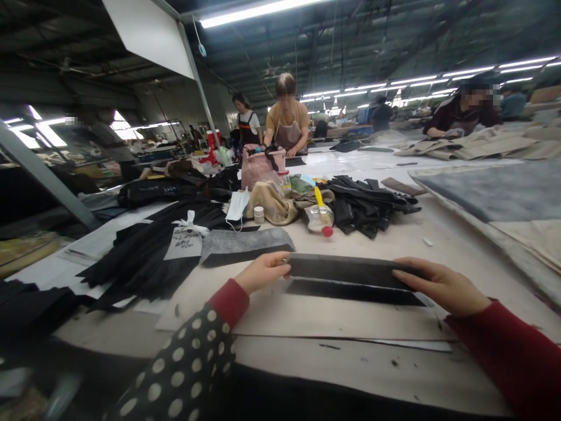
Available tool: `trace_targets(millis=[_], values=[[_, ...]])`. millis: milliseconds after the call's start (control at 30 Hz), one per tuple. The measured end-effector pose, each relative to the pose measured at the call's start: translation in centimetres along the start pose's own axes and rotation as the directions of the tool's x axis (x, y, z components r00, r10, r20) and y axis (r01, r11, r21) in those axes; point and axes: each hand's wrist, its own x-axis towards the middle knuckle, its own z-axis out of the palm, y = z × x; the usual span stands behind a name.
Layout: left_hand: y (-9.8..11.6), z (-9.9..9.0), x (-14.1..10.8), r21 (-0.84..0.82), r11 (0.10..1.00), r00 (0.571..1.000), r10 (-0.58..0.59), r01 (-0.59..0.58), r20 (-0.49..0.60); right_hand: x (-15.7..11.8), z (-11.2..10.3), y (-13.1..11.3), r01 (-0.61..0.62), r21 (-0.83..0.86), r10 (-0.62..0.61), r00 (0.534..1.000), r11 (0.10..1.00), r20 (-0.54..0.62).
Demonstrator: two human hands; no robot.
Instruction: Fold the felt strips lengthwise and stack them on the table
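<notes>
Stretched between both hands is a long dark fabric strip [346, 270], held a little above the table. My left hand [266, 271] pinches its left end between thumb and fingers. At the other end, my right hand [432, 280] grips the strip with the thumb on the near face and the fingers behind. Below it, a second black strip [355, 291] lies on a pale board [350, 318]. Just beyond my left hand rests a grey piece with a black edge [248, 244].
Black fabric pieces [144, 251] with a handwritten tag [184, 242] spread at left. Further back are a yellow-handled brush [319, 197], a small white bottle [259, 215], a face mask [237, 206], a pink bag [258, 166] and black strips [368, 204]. Co-workers stand at tables beyond.
</notes>
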Motion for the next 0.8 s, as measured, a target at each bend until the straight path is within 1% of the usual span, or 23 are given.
trace_targets(millis=[100, 233, 467, 633, 800], values=[[-1.2, 0.6, 0.1, -0.019, 0.997, 0.997, -0.072, 0.071, -0.024, -0.1, 0.3, 0.7, -0.028, -0.018, 0.028, 1.0, 0.999, 0.004], [-2.3, 0.5, -0.1, -0.003, 0.995, 0.995, -0.096, 0.096, -0.009, 0.3, 0.4, 1.5, -0.058, -0.028, 0.059, 0.997, 0.998, 0.054], [-2.7, -0.1, -0.3, -0.027, 0.991, 0.991, -0.13, 0.131, 0.028, 0.8, 0.0, 2.0, -0.029, -0.093, 0.037, 0.996, 0.995, 0.085], [-2.9, 0.1, -0.3, 0.066, 0.991, 0.993, -0.119, 0.118, 0.011, 1.0, 0.2, 2.4, -0.043, -0.145, 0.055, 0.995, 0.988, 0.077], [-3.3, 0.1, -0.1, 0.164, 0.981, 0.995, -0.103, 0.103, -0.009, 1.2, 0.7, 3.0, -0.033, -0.185, 0.047, 0.996, 0.982, 0.07]])
